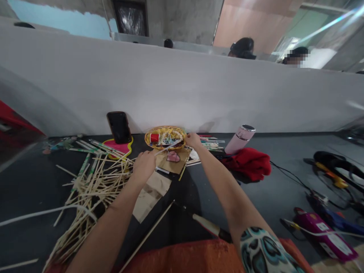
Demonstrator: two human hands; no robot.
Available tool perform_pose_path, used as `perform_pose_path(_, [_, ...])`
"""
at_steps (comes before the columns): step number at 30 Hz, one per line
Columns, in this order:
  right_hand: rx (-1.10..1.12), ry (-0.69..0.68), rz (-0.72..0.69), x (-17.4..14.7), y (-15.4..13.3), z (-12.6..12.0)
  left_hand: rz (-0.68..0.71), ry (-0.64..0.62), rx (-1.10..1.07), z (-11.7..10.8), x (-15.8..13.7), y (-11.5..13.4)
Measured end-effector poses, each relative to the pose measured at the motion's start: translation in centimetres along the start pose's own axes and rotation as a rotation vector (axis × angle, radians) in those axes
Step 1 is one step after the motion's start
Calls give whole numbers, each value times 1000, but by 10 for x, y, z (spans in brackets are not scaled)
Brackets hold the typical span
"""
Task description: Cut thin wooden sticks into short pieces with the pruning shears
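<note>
My left hand (144, 165) is closed around one end of a thin pale translucent stick (170, 147), which points up and right across the front of a yellow wicker basket (147, 141). In the basket lie a red spool (154, 138), white beaded strands and yellow material. My right hand (193, 140) has its fingers curled at the basket's right rim; the fingertips are partly hidden. Just below the basket, a pink piece (173, 156) rests on brown cardboard (163, 163). Another creased brown sheet (150, 197) lies nearer, beside my left forearm.
Many thin wooden sticks (99, 182) are piled on the left, with a phone (118, 128) upright behind them. A pink flask (240, 139) and red cloth (248, 163) stand right. Nearer lie a wooden-handled tool (207, 225) and a purple device with cords (321, 231).
</note>
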State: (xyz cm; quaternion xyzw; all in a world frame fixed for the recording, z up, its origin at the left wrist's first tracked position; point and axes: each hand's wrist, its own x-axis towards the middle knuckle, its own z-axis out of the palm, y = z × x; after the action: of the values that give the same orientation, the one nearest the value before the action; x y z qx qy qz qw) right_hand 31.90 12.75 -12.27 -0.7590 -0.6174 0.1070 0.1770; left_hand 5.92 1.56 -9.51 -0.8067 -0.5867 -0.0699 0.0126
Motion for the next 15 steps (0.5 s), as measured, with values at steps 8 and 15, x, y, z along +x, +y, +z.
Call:
perform_pose_path(8, [72, 209, -69, -22, 11, 4, -21, -47, 27, 12, -3, -6])
perform_pose_path(15, [66, 233, -111, -34, 12, 0, -39, -66, 42, 14, -4, -8])
